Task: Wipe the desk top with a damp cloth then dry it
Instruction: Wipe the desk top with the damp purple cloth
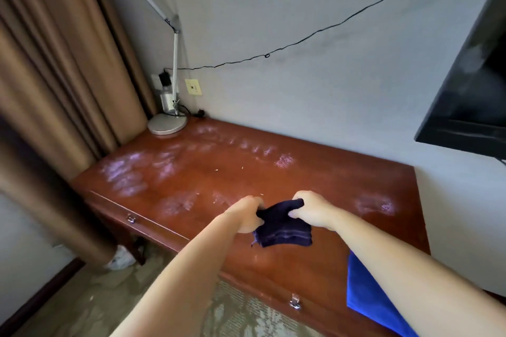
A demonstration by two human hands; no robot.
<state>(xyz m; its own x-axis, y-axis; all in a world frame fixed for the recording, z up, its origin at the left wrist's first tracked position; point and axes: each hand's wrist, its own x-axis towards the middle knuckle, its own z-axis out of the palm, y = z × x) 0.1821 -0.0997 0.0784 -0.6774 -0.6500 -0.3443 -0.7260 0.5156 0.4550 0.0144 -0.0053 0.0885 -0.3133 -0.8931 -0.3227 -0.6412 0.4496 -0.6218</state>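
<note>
Gleaming in streaks and patches, the reddish wooden bench [315, 169] runs along a pale grey wall [287, 22], its top marked with whitish wet smears near the far edge, the left end and the right side. A few tiny pale specks lie on the middle of the top. At the far left corner stands a white desk lamp [167, 123] on a round base, its jointed arm rising out of view at the top. Behind it a plug sits in a wall socket, and a thin black cable [301, 41] stretches across the wall toward the upper right. Brown curtains [54, 76] hang at the left, and a black television [471, 85] is mounted at the right, cut off by the edge. Patterned carpet shows below the bench front, where two small metal drawer pulls are seen.

Above the near middle of the bench, both hands hold a dark navy cloth [283, 228] off the surface. The left hand [247, 213] has its fingers clenched around the cloth's left end; the right hand [309, 208] grips the right end, fingers curled over it. The cloth hangs bunched between them. A bright blue cloth [364, 293] lies on the bench's near right corner, partly hidden by the right forearm.

A cream wall plate [193, 87] bears a small mark too blurred to read.
</note>
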